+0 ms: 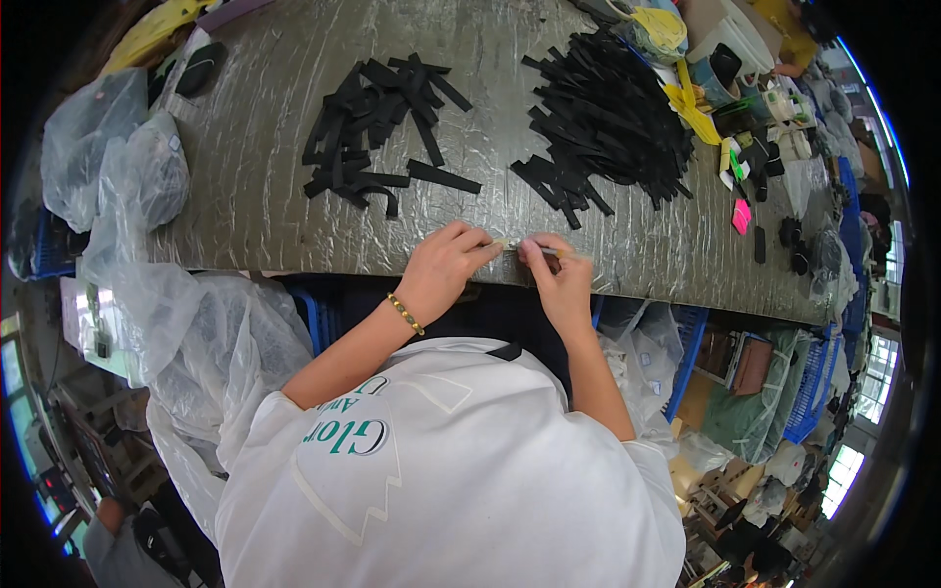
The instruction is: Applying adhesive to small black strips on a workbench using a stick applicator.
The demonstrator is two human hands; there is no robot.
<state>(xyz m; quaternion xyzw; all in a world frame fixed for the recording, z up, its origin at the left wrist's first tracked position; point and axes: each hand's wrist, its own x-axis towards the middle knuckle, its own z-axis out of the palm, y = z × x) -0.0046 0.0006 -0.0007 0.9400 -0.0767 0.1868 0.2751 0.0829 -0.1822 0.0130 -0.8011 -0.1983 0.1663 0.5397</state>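
My left hand [449, 265] and my right hand [562, 279] meet at the table's near edge, both with fingers pinched. Between the fingertips shows a small pale thing [506, 244], too small to name. A thin, light, stick-like piece [570, 256] lies along my right fingers; its kind is unclear. Beyond my left hand is a loose pile of black strips [377, 108], with a single black strip [444, 177] closest to me. A larger, denser heap of black strips [618, 118] lies beyond my right hand.
The worktable [265, 186] has a wrinkled, shiny covering. Clear plastic bags [118, 157] crowd its left end and hang down. Along the right side are a white container [730, 44], a yellow strip [694, 116] and a pink piece [741, 216]. Blue crates [686, 358] stand below the edge.
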